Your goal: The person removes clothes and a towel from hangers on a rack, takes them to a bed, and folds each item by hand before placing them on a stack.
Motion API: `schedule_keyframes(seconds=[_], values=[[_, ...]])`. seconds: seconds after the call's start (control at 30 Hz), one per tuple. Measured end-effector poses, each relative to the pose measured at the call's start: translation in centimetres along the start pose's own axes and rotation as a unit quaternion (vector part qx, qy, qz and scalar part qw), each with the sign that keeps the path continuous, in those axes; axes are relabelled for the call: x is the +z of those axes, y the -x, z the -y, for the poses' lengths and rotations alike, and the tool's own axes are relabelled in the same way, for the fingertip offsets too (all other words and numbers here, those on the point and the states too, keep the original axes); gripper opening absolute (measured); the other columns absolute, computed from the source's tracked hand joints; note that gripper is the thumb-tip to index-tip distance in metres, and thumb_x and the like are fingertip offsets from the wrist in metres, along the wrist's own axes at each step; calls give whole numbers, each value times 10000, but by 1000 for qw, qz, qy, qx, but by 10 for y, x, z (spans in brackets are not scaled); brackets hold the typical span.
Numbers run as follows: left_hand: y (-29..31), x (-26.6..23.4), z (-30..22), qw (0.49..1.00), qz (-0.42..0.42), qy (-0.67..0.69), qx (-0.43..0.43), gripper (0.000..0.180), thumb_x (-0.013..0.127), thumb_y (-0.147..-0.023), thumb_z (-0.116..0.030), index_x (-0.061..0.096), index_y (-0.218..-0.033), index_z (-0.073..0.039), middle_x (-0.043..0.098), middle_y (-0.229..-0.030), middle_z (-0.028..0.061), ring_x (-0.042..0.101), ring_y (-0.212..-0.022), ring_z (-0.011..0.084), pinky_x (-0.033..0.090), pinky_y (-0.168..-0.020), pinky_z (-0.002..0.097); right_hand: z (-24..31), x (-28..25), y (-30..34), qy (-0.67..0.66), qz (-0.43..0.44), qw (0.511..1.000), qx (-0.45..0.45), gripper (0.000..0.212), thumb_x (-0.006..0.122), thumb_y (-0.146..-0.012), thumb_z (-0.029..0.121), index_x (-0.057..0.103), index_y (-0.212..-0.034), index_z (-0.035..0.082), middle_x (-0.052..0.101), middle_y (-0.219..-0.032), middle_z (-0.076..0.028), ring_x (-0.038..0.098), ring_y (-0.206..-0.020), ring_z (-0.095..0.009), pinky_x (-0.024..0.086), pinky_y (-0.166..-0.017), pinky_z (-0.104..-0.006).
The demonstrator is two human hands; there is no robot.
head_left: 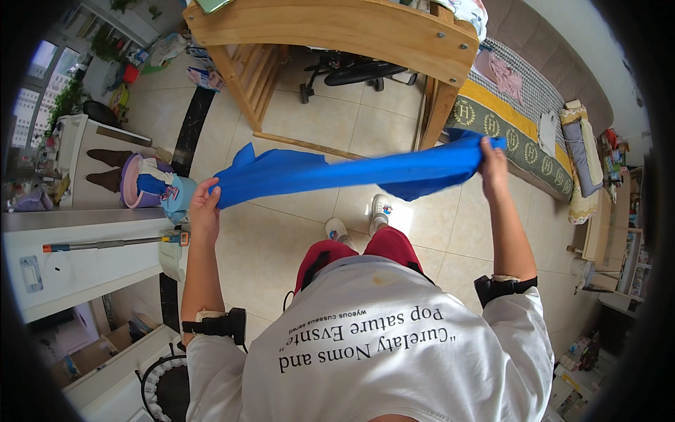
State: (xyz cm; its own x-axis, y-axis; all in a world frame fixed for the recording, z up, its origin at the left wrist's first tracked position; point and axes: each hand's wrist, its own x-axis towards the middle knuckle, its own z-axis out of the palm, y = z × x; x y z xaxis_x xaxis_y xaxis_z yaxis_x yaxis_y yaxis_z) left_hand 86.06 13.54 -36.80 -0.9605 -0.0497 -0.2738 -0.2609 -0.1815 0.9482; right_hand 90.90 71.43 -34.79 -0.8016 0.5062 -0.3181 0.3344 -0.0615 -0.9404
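A length of plain blue cloth [344, 172], perhaps a garment, is stretched across in front of me at arm's width. Its left end is pinched in my left hand [205, 209], thumb and fingers closed on the edge. At the other end, my right hand [493, 169] grips the cloth, which hangs in a fold just inside that hand. The middle is pulled into a long narrow band and looks slightly blurred. Beside my left hand stand a light blue bucket [184, 193] and a purple basin [128, 184] with white and blue fabric in it.
Ahead stands a wooden bed frame [337, 24], with a black wheeled chair base [351, 74] under it. A sofa [517, 151] with patterned covers lies to the right. On the left are a white cabinet [84, 260] and a grey-orange pole [112, 244]. Pale tiles [281, 232] cover the floor.
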Motion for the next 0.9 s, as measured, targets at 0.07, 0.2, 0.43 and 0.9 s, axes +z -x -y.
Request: schedule_keyframes(seconds=[0.07, 0.2, 0.43, 0.9], values=[[-2, -6, 2, 999, 5, 17, 32, 241, 541, -877, -49, 531, -1118, -38, 601, -1046, 77, 569, -939, 129, 454, -827, 249, 11, 5, 2, -112, -95, 983, -113, 244, 492, -931, 309, 544, -844, 87, 586, -783, -12, 579, -682, -103, 499, -620, -247], [0, 9, -2, 998, -22, 7, 59, 224, 547, -880, -67, 544, -1102, -32, 600, -996, 61, 562, -880, 105, 452, -780, 232, 9, -6, -5, -39, -177, 943, -279, 298, 453, -953, 295, 558, -832, 43, 559, -746, -12, 521, -651, -78, 457, -564, -237], [5, 22, -8, 997, 43, -69, -3, 214, 552, -873, -72, 584, -1084, -56, 593, -890, -2, 534, -769, 63, 440, -687, 213, 11, -47, -10, 217, -51, 972, -75, 384, 513, -906, 396, 595, -867, 23, 567, -770, -36, 482, -704, -115, 422, -653, -278], [80, -38, 118, 866, 229, -271, -353, 185, 580, -837, -95, 638, -991, -11, 627, -877, 45, 573, -803, 138, 465, -699, 258, -174, -89, 128, 66, 250, 917, 305, 411, 631, -831, 206, 541, -1119, -74, 611, -1005, -98, 582, -869, -193, 469, -797, -308]])
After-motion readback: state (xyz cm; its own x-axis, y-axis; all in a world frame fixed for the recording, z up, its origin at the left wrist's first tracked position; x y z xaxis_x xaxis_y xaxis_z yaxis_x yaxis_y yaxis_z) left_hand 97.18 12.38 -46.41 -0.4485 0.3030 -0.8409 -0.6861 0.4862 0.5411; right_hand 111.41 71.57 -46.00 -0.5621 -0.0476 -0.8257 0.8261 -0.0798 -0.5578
